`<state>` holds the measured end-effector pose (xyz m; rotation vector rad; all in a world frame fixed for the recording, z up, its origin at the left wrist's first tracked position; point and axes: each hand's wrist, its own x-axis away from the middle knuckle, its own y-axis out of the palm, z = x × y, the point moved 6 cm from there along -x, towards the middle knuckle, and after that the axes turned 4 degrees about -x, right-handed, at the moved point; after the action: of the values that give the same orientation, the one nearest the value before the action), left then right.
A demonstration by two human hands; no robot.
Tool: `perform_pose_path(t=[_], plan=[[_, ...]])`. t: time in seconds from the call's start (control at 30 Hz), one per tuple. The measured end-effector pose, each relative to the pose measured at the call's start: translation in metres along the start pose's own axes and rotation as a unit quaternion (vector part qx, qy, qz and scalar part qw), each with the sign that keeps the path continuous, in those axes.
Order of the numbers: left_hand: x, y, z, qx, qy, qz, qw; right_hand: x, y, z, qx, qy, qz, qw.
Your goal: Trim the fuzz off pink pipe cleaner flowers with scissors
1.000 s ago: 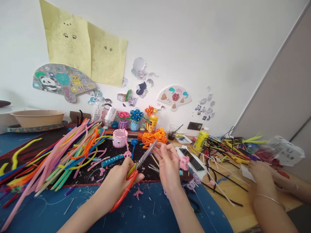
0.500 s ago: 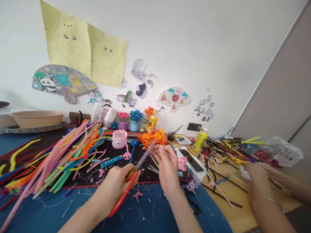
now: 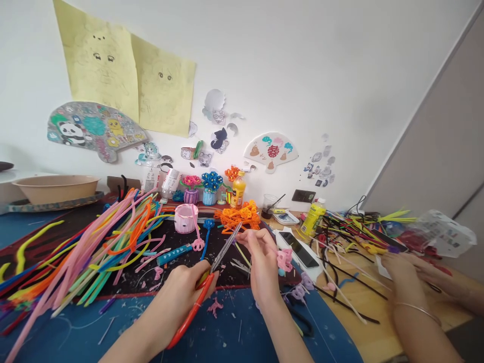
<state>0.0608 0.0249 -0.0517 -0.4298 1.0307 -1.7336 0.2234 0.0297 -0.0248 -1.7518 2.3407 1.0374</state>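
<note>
My left hand (image 3: 185, 285) is wrapped round red-handled scissors (image 3: 223, 252), their blades pointing up and away to the right. Close to the blade tips, my right hand (image 3: 262, 264) is closed in a pinch, with a pink pipe cleaner flower (image 3: 285, 259) hanging out at its right side. What exactly sits between those fingertips is too small to make out. Below the hands, a pink fuzzy scrap (image 3: 215, 307) lies on the blue table surface. A pair of pliers (image 3: 240, 265) rests on the dark mat between my hands.
Left lies a big heap of coloured pipe cleaners (image 3: 109, 242). Behind my hands stand a pink pot (image 3: 185, 219), an orange pipe cleaner pile (image 3: 238, 218) and potted flowers (image 3: 212, 189). A phone (image 3: 298, 249) lies right. Another person's hands (image 3: 401, 269) work at far right.
The fingers of my right hand have curled in closer to the scissor tips. The pink flower beside that hand has turned slightly. The view has shifted a little.
</note>
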Motion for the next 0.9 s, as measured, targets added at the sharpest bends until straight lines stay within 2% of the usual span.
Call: perform_pose_path(t=[0.23, 0.53, 0.73, 0.9], plan=[[0.001, -0.003, 0.001, 0.002, 0.003, 0.012, 1.000, -0.001, -0.003, 0.003, 0.032, 0.015, 0.018, 0.999], [0.001, -0.005, 0.009, 0.018, -0.018, -0.007, 1.000, 0.002, -0.003, 0.000, 0.055, 0.023, 0.020, 0.998], [-0.008, -0.021, 0.011, -0.129, -0.020, 0.064, 0.989, -0.004, -0.011, -0.002, 0.035, 0.031, 0.042, 0.998], [-0.001, -0.049, 0.011, -0.310, -0.095, 0.056, 0.944, -0.011, -0.010, 0.001, 0.010, 0.077, 0.013, 0.997]])
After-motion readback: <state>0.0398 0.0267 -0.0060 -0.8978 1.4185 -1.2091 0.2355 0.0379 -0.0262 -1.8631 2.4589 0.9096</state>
